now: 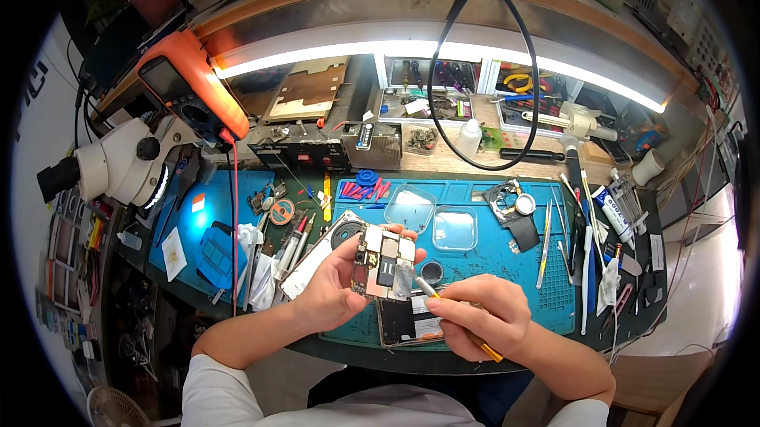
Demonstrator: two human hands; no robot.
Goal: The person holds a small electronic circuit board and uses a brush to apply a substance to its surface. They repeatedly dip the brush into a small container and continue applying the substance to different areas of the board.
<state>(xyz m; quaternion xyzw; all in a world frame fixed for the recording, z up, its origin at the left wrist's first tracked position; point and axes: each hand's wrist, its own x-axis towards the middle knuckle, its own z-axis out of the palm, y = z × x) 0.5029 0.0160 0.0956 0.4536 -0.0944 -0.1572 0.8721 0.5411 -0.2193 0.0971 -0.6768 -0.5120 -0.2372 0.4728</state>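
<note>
My left hand point(328, 291) is closed around the edges of a phone circuit board point(387, 250), its chips and metal shields facing up. A grey smeared patch covers the board's lower right corner. My right hand point(489, 315) pinches a slim tool with a gold handle point(484, 347) and a silver front end; its tip points at that corner, and I cannot tell whether it touches. Below the board lies an opened phone point(398, 326) with dark and silver parts, partly hidden by my hands. A small round dark pot point(431, 272) sits just beyond the tool tip.
Two clear plastic trays point(455, 229) stand on the blue work mat point(499, 257). A white phone housing point(310, 269) lies left of the board. Tweezers point(545, 245) and other tools lie right. An orange multimeter point(194, 83) and a white microscope point(119, 162) stand left; a black cable point(533, 55) loops overhead.
</note>
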